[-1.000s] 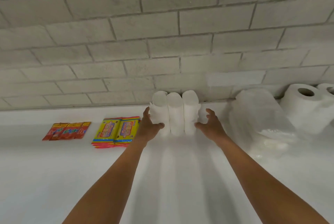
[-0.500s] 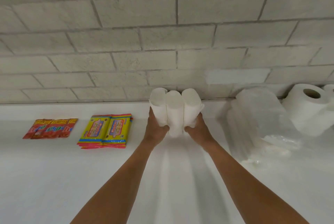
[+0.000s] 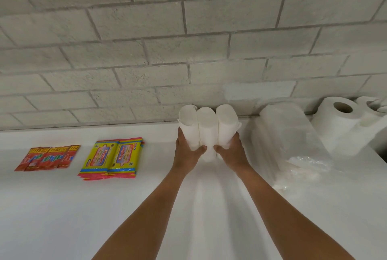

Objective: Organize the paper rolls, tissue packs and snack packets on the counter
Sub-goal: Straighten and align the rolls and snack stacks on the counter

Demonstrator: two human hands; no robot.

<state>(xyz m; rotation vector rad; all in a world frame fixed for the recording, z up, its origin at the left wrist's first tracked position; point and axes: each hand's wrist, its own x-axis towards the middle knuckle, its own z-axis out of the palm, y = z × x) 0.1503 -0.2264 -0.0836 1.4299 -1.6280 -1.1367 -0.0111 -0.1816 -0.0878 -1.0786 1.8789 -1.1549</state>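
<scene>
Three white paper rolls (image 3: 207, 127) stand upright side by side near the back of the white counter (image 3: 62, 207). My left hand (image 3: 186, 152) grips the left roll and my right hand (image 3: 232, 152) grips the right roll, squeezing all three together from both sides. Yellow tissue packs (image 3: 113, 156) lie in a stack to the left. Red snack packets (image 3: 48, 158) lie in a row further left.
A clear plastic bag (image 3: 293, 144) holding white paper lies just right of my right hand. Larger toilet rolls (image 3: 339, 121) stand at the far right against the grey brick wall (image 3: 188, 39).
My hands were apart beside the three rolls a second ago. They have closed in on the outer rolls and now hold the group together.
</scene>
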